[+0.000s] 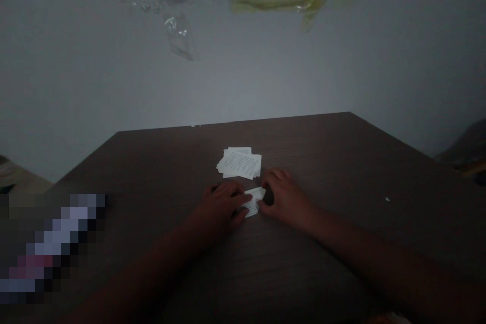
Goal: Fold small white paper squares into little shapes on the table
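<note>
A small piece of printed paper (252,206) lies on the brown table between my two hands. My left hand (225,203) has its index finger and thumb on the paper's left part, holding it against the tabletop. From the other side, my right hand (283,195) curls in with thumb and fingers closed on the paper's right edge. Parts of the paper are covered by my fingers, and whether it is folded I cannot tell. Just beyond my hands sits a loose stack of printed paper slips (241,163), unevenly piled, text on the top one.
The brown wooden table (322,152) meets a pale wall (266,71) bearing strips of clear and yellow tape (273,1). A pixelated object (56,243) lies at the table's left. One tiny white scrap (387,199) rests to the right. The light is dim.
</note>
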{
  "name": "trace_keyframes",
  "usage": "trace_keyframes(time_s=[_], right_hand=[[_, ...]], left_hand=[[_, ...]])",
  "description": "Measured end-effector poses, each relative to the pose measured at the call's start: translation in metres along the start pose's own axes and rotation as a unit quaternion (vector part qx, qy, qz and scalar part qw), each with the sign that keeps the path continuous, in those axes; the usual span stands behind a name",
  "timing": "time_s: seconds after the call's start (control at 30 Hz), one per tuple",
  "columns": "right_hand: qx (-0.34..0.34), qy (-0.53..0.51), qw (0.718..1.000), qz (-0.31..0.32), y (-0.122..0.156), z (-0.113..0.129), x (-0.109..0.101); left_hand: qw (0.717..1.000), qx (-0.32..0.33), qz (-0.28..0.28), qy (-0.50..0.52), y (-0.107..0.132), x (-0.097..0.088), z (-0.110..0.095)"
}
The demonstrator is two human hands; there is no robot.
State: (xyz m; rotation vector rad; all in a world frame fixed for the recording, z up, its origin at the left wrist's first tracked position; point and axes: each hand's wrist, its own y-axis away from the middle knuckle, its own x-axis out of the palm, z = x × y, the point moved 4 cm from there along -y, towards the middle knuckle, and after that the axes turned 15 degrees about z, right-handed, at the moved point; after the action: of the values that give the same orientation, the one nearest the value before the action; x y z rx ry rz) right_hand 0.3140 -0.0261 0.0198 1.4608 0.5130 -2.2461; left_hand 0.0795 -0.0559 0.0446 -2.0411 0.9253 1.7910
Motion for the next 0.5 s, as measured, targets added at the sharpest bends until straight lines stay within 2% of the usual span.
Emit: trace_keyframes(time_s=[0.13,0.27,0.33,0.5], right_hand=[[-0.016,-0.003,1.0,-0.005,0.002,0.001,0.001],[0.062,-0.007,0.998,-0.014,-0.012,-0.023,-0.009],[0.078,-0.013,0.997,-0.019,-0.018,-0.031,-0.013],[0.045,-0.018,0.998,-0.038,-0.011,-0.022,-0.008]], left_hand=[[1.0,-0.001,-0.007,0.001,0.0,0.0,0.0],[1.0,-0.01,0.015,-0.006,-0.001,0.0,0.0],[1.0,-0.016,0.02,-0.007,0.0,0.0,0.0],[1.0,-0.01,0.009,-0.006,0.001,-0.001,-0.001]])
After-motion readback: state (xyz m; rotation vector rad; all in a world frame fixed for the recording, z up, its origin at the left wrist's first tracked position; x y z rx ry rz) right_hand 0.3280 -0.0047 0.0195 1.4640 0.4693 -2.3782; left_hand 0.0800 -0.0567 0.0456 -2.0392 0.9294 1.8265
